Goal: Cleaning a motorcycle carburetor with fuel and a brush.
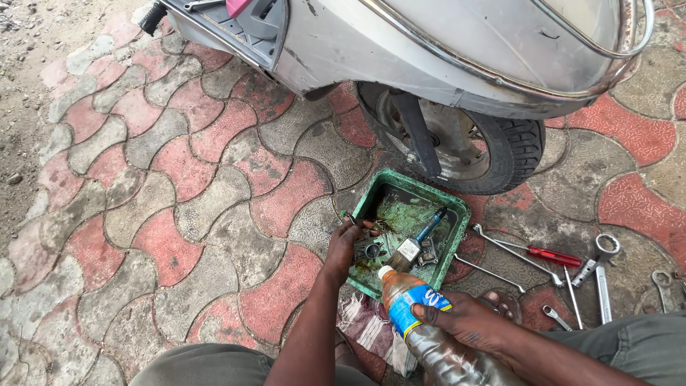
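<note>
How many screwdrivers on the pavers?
1: the red-handled screwdriver lies right of the green tray, among the wrenches. Others may be hidden.

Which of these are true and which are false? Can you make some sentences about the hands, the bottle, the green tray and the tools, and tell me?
1. The right hand holds a plastic bottle tipped toward the green tray. True.
2. The left hand is up on the scooter's tyre. False: it is down in the tray, at a small dark metal part.
3. A brush with a blue handle lies in the tray. True.
4. The tray is clean and dry. False: dirty liquid covers its bottom.
5. The screwdriver with the red handle lies in the tray. False: it lies on the paving to the right of the tray, among spanners.
</note>
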